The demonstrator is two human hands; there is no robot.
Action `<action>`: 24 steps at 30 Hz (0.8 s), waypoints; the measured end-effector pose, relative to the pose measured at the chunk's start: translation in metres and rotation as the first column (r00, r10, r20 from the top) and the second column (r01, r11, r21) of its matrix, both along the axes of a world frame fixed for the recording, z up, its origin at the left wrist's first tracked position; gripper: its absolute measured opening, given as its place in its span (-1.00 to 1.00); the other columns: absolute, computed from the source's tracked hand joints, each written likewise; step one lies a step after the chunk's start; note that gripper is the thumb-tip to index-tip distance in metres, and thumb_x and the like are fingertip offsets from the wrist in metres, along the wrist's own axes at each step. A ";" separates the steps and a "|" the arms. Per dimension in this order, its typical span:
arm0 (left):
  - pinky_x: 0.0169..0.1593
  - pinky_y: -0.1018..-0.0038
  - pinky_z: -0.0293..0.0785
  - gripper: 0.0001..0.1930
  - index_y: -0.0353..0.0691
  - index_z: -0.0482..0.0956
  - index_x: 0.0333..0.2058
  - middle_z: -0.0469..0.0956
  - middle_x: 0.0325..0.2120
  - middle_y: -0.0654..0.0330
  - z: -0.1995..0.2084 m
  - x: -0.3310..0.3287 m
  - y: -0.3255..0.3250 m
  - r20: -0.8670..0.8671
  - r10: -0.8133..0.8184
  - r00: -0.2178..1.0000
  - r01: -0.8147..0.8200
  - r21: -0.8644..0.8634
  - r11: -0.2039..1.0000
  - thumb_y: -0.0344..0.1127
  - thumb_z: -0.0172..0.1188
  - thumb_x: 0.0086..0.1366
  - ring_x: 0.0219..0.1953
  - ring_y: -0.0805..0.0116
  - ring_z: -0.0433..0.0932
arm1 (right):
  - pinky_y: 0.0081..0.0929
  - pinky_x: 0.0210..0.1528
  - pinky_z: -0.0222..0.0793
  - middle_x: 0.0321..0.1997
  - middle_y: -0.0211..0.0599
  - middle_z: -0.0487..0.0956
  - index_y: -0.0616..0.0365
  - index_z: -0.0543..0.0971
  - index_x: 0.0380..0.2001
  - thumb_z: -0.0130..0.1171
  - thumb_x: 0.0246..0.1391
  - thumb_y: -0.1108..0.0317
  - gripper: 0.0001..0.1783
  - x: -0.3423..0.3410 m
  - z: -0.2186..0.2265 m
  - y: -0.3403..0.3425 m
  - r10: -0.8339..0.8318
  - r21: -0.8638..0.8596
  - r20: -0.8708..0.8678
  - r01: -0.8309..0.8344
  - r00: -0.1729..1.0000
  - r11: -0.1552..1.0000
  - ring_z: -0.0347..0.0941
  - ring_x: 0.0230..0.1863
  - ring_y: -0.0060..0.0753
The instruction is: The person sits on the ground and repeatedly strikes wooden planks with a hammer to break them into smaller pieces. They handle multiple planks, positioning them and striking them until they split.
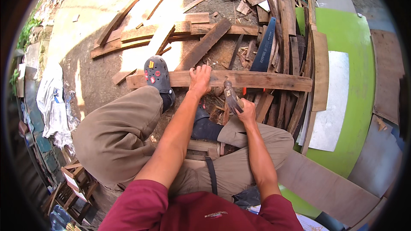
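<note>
My left hand [200, 80] presses flat on a long weathered wooden plank [265, 80] that lies across the ground in front of me. My right hand [245, 110] grips the handle of a claw hammer [230, 96], its metal head raised just below the plank's near edge. My left foot in a dark grey clog [157, 76] stands on the plank's left end. My right foot is mostly hidden behind my left forearm.
Loose boards and scraps [171, 34] lie scattered on the dirt behind the plank. A hand saw with a dark blade [264, 47] rests among stacked slats at the right. A green panel [351, 60] and plywood sheets [325, 186] sit at the right. Small wooden frames [72, 186] stand lower left.
</note>
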State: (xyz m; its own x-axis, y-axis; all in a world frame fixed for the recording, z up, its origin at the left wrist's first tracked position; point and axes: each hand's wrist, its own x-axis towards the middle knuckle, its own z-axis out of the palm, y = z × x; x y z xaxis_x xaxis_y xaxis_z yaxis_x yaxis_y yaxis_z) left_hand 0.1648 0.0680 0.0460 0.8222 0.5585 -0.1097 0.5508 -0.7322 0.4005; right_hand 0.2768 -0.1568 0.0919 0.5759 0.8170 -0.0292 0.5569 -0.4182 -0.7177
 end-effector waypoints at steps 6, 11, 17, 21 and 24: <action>0.22 -0.06 0.14 -0.37 -0.12 0.37 -0.01 0.36 -0.14 0.17 -0.002 -0.001 -0.001 0.040 0.010 0.999 -0.011 0.006 1.000 -0.49 0.30 -0.16 0.04 0.12 0.38 | -0.17 -0.45 0.38 -0.60 -0.08 0.46 0.18 0.44 -0.63 0.30 -0.06 0.26 -0.71 0.002 0.011 0.007 0.078 0.107 0.139 -0.093 0.987 0.990 0.46 -0.53 0.08; 0.20 -0.05 0.15 -0.39 -0.12 0.38 -0.02 0.37 -0.15 0.16 -0.002 0.001 0.001 0.037 -0.005 0.999 0.006 -0.031 1.000 -0.50 0.28 -0.16 0.04 0.13 0.38 | -0.10 -0.40 0.43 -0.57 -0.10 0.51 0.14 0.45 -0.63 0.28 -0.11 0.25 -0.74 0.005 0.007 0.007 0.014 -0.105 0.153 0.002 0.988 0.994 0.51 -0.48 0.09; 0.20 -0.03 0.16 -0.42 -0.14 0.37 -0.06 0.37 -0.14 0.15 -0.002 0.000 0.002 0.023 -0.010 1.000 0.010 -0.008 1.000 -0.50 0.29 -0.15 0.04 0.11 0.38 | -0.09 -0.39 0.46 -0.49 -0.07 0.58 0.17 0.48 -0.59 0.29 -0.21 0.29 -0.79 -0.009 0.008 0.007 -0.024 -0.327 0.304 0.128 0.952 0.936 0.55 -0.44 0.07; 0.21 -0.02 0.16 -0.40 -0.16 0.36 -0.05 0.37 -0.13 0.14 0.000 -0.001 0.002 0.024 0.002 1.000 -0.001 -0.013 1.000 -0.49 0.31 -0.17 0.04 0.11 0.38 | -0.08 -0.40 0.46 -0.52 -0.09 0.58 0.16 0.52 -0.57 0.30 -0.22 0.28 -0.79 -0.009 0.028 0.008 0.052 -0.112 0.154 -0.035 0.987 0.993 0.55 -0.45 0.07; 0.21 -0.03 0.15 -0.38 -0.16 0.36 -0.04 0.37 -0.13 0.14 -0.005 -0.001 0.002 0.036 0.012 0.999 -0.013 0.026 1.000 -0.49 0.32 -0.18 0.05 0.12 0.38 | -0.10 -0.39 0.47 -0.54 -0.08 0.57 0.17 0.51 -0.60 0.29 -0.21 0.27 -0.79 -0.012 0.025 0.014 0.004 -0.103 0.090 0.005 0.996 0.995 0.55 -0.45 0.07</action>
State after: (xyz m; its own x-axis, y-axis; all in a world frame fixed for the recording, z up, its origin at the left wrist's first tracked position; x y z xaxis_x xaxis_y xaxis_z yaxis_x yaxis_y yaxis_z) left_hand 0.1639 0.0702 0.0409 0.8181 0.5712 -0.0659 0.5460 -0.7357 0.4008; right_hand 0.2653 -0.1427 0.1169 0.5801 0.8122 -0.0609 0.6172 -0.4871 -0.6178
